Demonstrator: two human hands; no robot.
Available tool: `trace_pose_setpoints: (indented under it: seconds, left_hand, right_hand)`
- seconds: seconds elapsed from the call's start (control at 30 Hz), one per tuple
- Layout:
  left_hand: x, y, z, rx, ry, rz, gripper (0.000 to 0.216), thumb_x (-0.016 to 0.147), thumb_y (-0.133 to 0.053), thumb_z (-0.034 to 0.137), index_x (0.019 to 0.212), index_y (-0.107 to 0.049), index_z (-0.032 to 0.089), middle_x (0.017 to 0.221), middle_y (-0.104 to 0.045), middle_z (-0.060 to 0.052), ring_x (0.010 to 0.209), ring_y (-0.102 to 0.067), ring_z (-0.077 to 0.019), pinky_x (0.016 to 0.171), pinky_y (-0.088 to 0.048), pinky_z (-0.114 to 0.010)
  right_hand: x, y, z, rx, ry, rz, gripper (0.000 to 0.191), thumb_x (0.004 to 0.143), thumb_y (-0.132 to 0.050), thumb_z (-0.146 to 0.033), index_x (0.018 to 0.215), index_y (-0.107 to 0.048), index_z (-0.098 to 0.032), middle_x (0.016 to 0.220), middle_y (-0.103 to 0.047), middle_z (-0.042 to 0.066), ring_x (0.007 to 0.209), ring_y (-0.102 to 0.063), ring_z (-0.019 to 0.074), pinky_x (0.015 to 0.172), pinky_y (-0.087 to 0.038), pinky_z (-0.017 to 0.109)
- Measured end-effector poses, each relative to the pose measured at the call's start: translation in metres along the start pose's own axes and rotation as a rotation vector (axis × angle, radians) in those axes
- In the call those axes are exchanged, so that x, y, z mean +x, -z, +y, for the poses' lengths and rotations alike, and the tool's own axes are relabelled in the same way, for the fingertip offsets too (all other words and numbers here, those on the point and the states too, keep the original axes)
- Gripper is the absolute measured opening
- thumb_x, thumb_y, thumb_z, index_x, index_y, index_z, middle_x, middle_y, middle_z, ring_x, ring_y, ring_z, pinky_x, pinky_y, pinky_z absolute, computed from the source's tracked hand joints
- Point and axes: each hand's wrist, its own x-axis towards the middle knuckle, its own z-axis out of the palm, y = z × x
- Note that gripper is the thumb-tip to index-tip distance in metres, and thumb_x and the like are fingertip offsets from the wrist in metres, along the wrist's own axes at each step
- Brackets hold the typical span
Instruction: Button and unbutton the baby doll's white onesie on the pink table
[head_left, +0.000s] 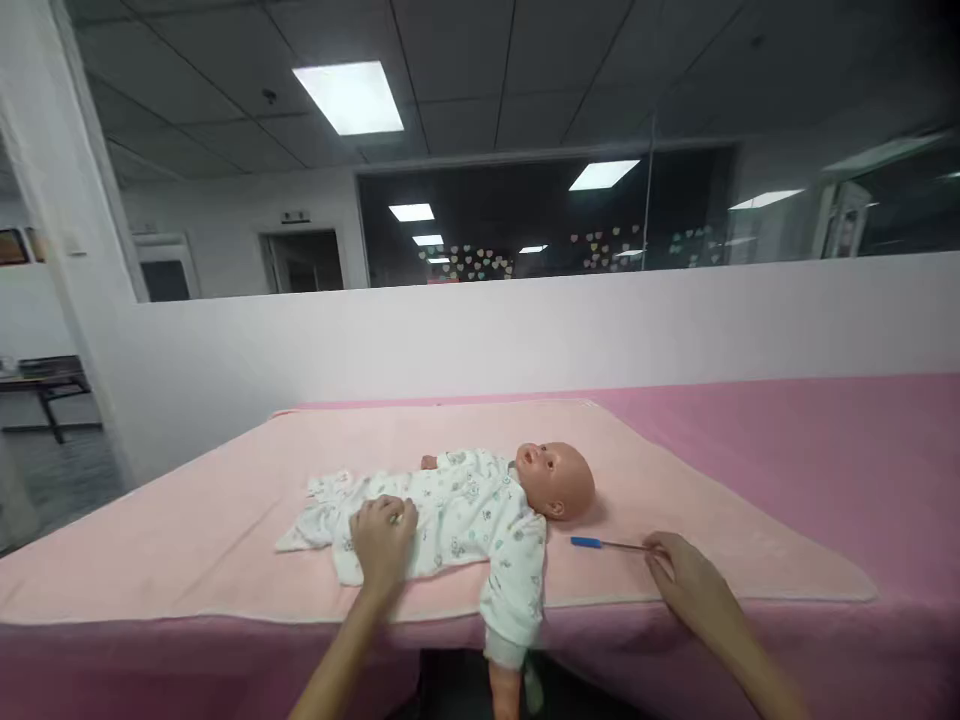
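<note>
A baby doll (pixel 559 480) lies on its back, its head to the right, dressed in a white printed outfit (pixel 457 510). One sleeved arm (pixel 516 590) hangs over the near edge towards me. My left hand (pixel 384 540) rests closed over the doll's lower body. A small pale-green bit shows between its fingers, too little to name. To the right of the doll's head, my right hand (pixel 682 575) pinches the end of a thin stick with a blue tip (pixel 586 542). That stick lies low over the blanket, its blue end pointing left at the doll.
A peach blanket (pixel 225 500) is spread under the doll on a pink-covered surface (pixel 825 470). Behind it runs a low white wall (pixel 525 335) with glass above. At far left stands a dark table (pixel 49 385). Something dark shows below the near edge.
</note>
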Motion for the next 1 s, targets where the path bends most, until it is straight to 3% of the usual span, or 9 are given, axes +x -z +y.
trace_pose_setpoints:
  seconds: [0.13, 0.23, 0.43, 0.57, 0.73, 0.87, 1.0]
  left_hand:
    - [0.000, 0.002, 0.003, -0.010, -0.006, 0.003, 0.031, 0.078, -0.044, 0.031, 0.053, -0.058, 0.019, 0.071, -0.064, -0.001, 0.076, -0.051, -0.0191, 0.071, -0.029, -0.033]
    - [-0.001, 0.003, 0.003, -0.021, -0.013, 0.010, 0.031, 0.078, -0.044, 0.031, 0.051, -0.057, 0.019, 0.070, -0.063, -0.001, 0.075, -0.051, -0.0186, 0.072, -0.029, -0.033]
    - [0.001, 0.000, 0.000, -0.022, -0.011, 0.009, 0.032, 0.077, -0.045, 0.030, 0.049, -0.053, 0.019, 0.069, -0.063, 0.000, 0.075, -0.050, -0.0184, 0.073, -0.028, -0.033]
    - [0.002, -0.002, 0.000, -0.019, -0.009, 0.009, 0.031, 0.077, -0.045, 0.030, 0.049, -0.052, 0.019, 0.069, -0.063, 0.000, 0.075, -0.050, -0.0182, 0.073, -0.028, -0.033]
    - [0.003, -0.002, -0.001, -0.004, -0.014, 0.000, 0.031, 0.077, -0.044, 0.031, 0.049, -0.052, 0.019, 0.069, -0.063, 0.001, 0.075, -0.050, -0.0181, 0.074, -0.029, -0.033]
    - [0.003, -0.002, -0.001, -0.003, -0.016, 0.001, 0.032, 0.077, -0.044, 0.031, 0.049, -0.052, 0.019, 0.069, -0.062, 0.001, 0.075, -0.050, -0.0182, 0.073, -0.029, -0.033]
    - [0.003, -0.002, 0.000, -0.018, -0.018, -0.004, 0.032, 0.077, -0.044, 0.031, 0.049, -0.053, 0.019, 0.068, -0.062, 0.000, 0.073, -0.050, -0.0178, 0.074, -0.029, -0.033]
  right_hand:
    - [0.003, 0.014, -0.008, 0.017, 0.008, -0.080, 0.021, 0.071, -0.038, -0.030, 0.081, -0.053, -0.019, 0.078, -0.065, 0.007, 0.077, -0.060, 0.0233, 0.069, -0.044, 0.034]
    - [0.006, 0.029, -0.018, 0.162, -0.041, -0.102, 0.025, 0.070, -0.043, -0.032, 0.089, -0.054, -0.020, 0.069, -0.063, 0.003, 0.067, -0.060, 0.0200, 0.064, -0.045, 0.031]
    - [0.027, 0.058, -0.059, 0.574, -0.127, 0.015, 0.041, 0.066, -0.057, -0.040, 0.098, -0.054, -0.015, 0.071, -0.061, 0.004, 0.063, -0.059, 0.0174, 0.058, -0.049, 0.029]
    - [0.037, 0.057, -0.088, 0.518, -0.054, 0.042, 0.040, 0.065, -0.059, -0.040, 0.096, -0.058, -0.015, 0.071, -0.062, 0.005, 0.063, -0.058, 0.0166, 0.060, -0.048, 0.029]
    - [0.027, 0.047, -0.108, 0.476, -0.008, 0.030, 0.035, 0.071, -0.053, -0.041, 0.092, -0.062, -0.015, 0.074, -0.064, 0.006, 0.065, -0.058, 0.0169, 0.061, -0.047, 0.028]
    - [0.022, 0.052, -0.111, 0.352, 0.004, -0.108, 0.031, 0.075, -0.046, -0.042, 0.067, -0.061, -0.016, 0.067, -0.063, 0.006, 0.064, -0.057, 0.0180, 0.061, -0.045, 0.027]
    - [0.025, 0.056, -0.099, 0.345, -0.069, -0.393, 0.034, 0.075, -0.046, -0.042, 0.060, -0.057, -0.014, 0.062, -0.061, 0.006, 0.057, -0.056, 0.0153, 0.055, -0.043, 0.025]
